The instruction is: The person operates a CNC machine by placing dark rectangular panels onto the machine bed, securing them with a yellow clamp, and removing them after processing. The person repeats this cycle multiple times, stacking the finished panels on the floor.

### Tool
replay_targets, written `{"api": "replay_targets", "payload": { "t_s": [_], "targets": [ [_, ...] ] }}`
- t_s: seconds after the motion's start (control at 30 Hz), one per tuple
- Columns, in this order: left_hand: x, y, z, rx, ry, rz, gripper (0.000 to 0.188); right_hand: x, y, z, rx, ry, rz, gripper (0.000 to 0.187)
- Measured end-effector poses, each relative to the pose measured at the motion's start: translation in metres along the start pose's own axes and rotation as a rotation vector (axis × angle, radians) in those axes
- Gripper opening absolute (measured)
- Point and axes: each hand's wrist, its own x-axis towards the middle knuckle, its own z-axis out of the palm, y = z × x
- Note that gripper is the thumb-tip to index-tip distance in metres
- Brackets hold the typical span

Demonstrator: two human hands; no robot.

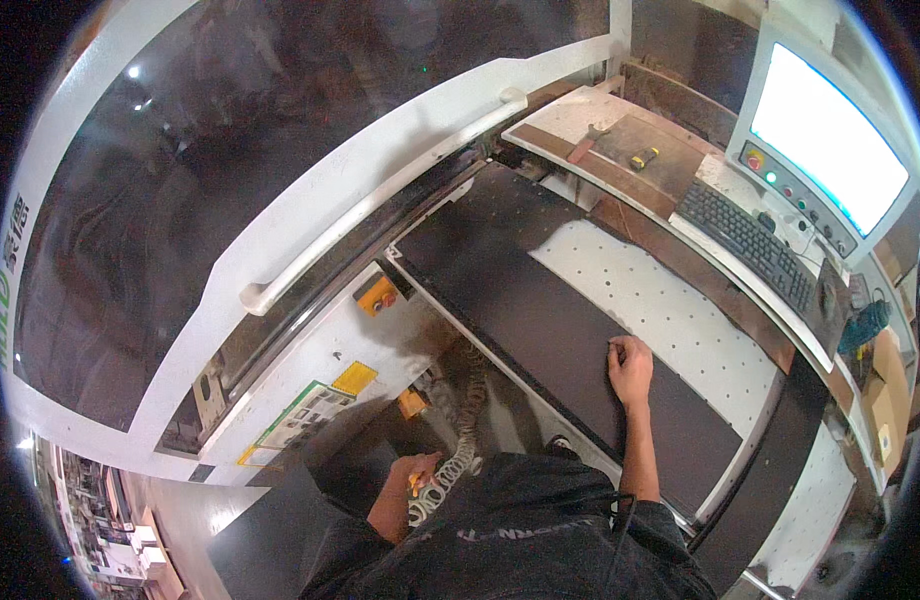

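A long dark panel (550, 310) lies on a white bed dotted with small holes (630, 280). My right hand (632, 374) rests over the panel's near part, its fingers curled closed; whatever may be inside them is hidden. Low beside my body, my left hand (405, 490) is closed round an orange-and-yellow air gun (416, 482), mostly covered by the fingers. A pale coiled hose (470, 420) runs by that hand and up toward the machine's side.
At the left stands a large machine cover with a dark window (310, 110) and white handle (390, 195). An orange box with a red button (377, 295) sits below. Right: a shelf with wrench (587, 143), yellow-black tool (644, 158), keyboard (745, 238) and lit monitor (830, 130).
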Motion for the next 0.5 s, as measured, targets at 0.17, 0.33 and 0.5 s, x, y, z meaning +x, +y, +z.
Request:
{"api": "replay_targets", "payload": {
  "t_s": [0.17,0.33,0.5],
  "targets": [
    [-0.002,0.027,0.029,0.118,0.011,0.054,0.076,-0.002,0.001,0.000,-0.012,0.017,0.001,0.007],
    [0.005,0.013,0.058,0.140,0.034,0.104,0.074,-0.002,0.000,-0.001,-0.019,0.024,0.019,0.007],
    [0.009,-0.026,0.068,0.078,0.077,0.098,0.072,-0.001,-0.004,-0.002,-0.021,0.015,-0.002,0.007]
  ]
}}
